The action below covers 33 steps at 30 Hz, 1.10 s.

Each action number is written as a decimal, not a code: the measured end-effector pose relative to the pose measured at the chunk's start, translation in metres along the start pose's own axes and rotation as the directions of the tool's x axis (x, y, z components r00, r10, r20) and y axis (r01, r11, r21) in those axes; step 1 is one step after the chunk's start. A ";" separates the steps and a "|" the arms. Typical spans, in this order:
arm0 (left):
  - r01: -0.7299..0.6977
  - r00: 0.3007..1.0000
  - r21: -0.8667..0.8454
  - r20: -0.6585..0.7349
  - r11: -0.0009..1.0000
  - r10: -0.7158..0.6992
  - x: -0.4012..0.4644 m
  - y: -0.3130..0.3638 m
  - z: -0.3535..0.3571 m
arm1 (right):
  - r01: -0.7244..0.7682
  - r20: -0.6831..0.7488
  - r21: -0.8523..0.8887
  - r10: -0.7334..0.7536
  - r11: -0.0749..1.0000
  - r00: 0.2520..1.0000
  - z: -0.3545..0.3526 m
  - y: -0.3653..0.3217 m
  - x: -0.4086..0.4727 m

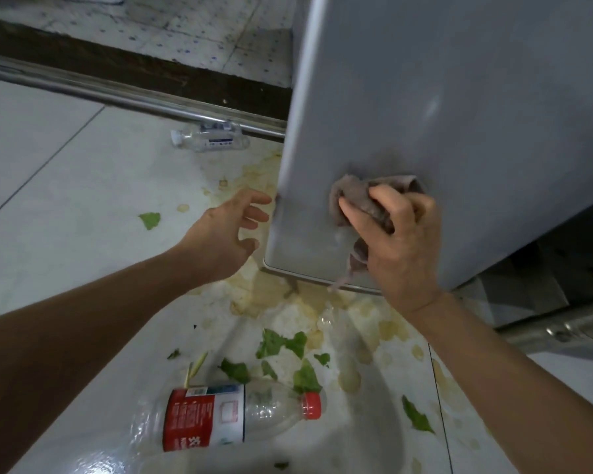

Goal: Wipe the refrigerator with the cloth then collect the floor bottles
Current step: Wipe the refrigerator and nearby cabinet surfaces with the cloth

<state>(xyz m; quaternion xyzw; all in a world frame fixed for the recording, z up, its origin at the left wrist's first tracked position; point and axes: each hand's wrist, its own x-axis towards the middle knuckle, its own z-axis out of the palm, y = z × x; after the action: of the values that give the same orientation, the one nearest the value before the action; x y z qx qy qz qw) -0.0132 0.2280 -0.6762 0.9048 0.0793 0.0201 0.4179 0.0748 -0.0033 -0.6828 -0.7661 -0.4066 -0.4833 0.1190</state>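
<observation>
The grey refrigerator door (pixel 442 97) fills the upper right. My right hand (pixel 401 241) grips a crumpled greyish-pink cloth (pixel 356 200) and presses it against the door's lower part. My left hand (pixel 230 230) hovers with fingers spread beside the door's lower left edge, fingertips close to it. A clear bottle with a red label and red cap (pixel 233 415) lies on its side on the floor near me. A second clear bottle with a white cap (pixel 209 136) lies farther off by a metal rail.
The white tiled floor (pixel 65 200) carries yellowish spill stains (pixel 274 302) under the door and scattered green leaf scraps (pixel 281 343). A metal threshold rail (pixel 117 94) runs along the back, with a dark strip and speckled floor beyond.
</observation>
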 end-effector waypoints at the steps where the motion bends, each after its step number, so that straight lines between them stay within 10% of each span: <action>1: 0.000 1.000 0.010 0.002 1.000 0.000 -0.002 -0.002 -0.002 | -0.010 -0.001 -0.006 0.010 1.000 1.000 0.006 -0.008 -0.002; 7: 0.005 0.999 0.012 -0.045 1.000 -0.004 -0.011 -0.013 -0.004 | 0.447 0.498 -0.018 -0.380 0.894 0.780 0.028 -0.038 -0.039; 14: 0.056 0.990 -0.040 -0.124 0.998 -0.061 -0.014 -0.026 -0.016 | 0.182 0.117 -0.021 -0.178 0.983 0.977 0.005 -0.040 0.059; 22: 0.079 0.991 -0.018 -0.111 0.997 -0.081 -0.016 -0.042 -0.017 | 0.191 0.014 -0.093 -0.190 0.977 0.982 0.037 -0.069 0.052; 29: 0.095 0.985 -0.061 -0.137 0.994 -0.103 -0.021 -0.058 -0.014 | 0.442 0.415 -0.072 -0.376 0.894 0.828 0.078 -0.087 -0.026; 33: 0.097 0.988 -0.038 -0.120 0.995 -0.101 -0.023 -0.066 -0.011 | 0.545 0.683 0.019 -0.409 0.838 0.605 0.087 -0.100 -0.047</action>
<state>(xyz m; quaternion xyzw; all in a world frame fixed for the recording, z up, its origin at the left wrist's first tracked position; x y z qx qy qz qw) -0.0452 0.2750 -0.7183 0.8899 0.1491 0.0556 0.4274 0.0472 0.0870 -0.7872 -0.7563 -0.5632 -0.2296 -0.2410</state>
